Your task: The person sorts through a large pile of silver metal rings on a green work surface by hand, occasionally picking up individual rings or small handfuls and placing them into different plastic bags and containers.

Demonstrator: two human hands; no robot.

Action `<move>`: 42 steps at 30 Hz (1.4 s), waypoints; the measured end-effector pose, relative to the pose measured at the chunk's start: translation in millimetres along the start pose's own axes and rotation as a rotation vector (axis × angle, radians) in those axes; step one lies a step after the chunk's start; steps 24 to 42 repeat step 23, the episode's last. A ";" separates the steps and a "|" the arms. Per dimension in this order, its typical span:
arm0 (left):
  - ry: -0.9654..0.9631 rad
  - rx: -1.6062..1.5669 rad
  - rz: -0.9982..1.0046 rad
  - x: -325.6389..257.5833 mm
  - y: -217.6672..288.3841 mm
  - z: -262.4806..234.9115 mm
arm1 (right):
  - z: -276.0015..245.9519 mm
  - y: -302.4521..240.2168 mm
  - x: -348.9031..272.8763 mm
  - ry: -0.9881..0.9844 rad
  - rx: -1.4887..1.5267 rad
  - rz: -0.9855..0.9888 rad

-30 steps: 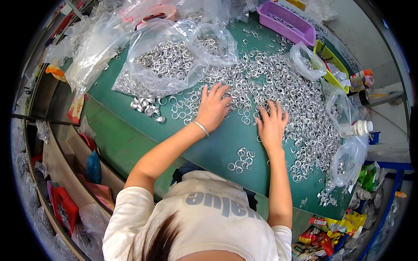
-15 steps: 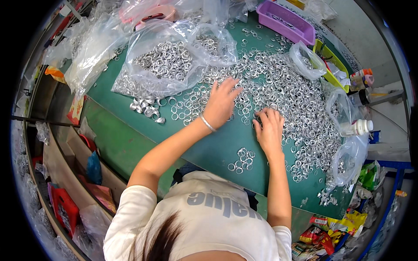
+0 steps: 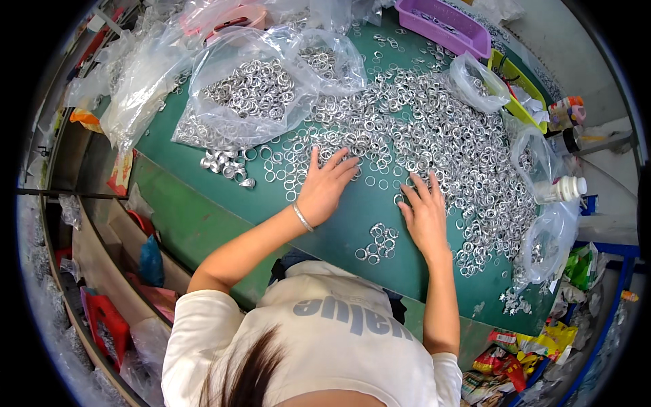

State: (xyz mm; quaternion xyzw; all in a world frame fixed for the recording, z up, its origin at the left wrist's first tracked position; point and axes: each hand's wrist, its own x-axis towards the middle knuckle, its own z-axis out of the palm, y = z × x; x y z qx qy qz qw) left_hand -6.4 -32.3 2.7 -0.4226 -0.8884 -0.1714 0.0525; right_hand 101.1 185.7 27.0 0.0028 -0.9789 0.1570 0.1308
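A wide heap of silver-coloured rings [image 3: 468,156] spreads over the green tabletop [image 3: 325,247]. My left hand [image 3: 324,192] rests at the near edge of the rings with its fingers spread and nothing gripped. To its right, my right hand [image 3: 425,211] lies with fingers apart, the tips touching rings at the heap's front. Between my forearms sits a small separate cluster of rings [image 3: 377,243]. Beyond my left hand, a clear plastic bag [image 3: 203,129] lies open with many rings in it, and some chunkier silver rings [image 3: 227,165] lie in front of it.
A purple basket [image 3: 444,28] and a yellow-green basket [image 3: 536,91] stand at the back right. Small clear bags [image 3: 478,85] and a white bottle [image 3: 568,188] line the right side. Wooden drawers [image 3: 102,251] are at the left, and colourful packets [image 3: 505,359] lie below right.
My left hand has drawn back toward me and slightly left. My right hand has shifted a little nearer, its fingers more spread. The small cluster stays in about the same place.
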 end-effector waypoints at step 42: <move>-0.210 -0.544 0.309 -29.2 88.4 5.8 | -11.9 -15.0 -40.8 0.190 0.165 0.151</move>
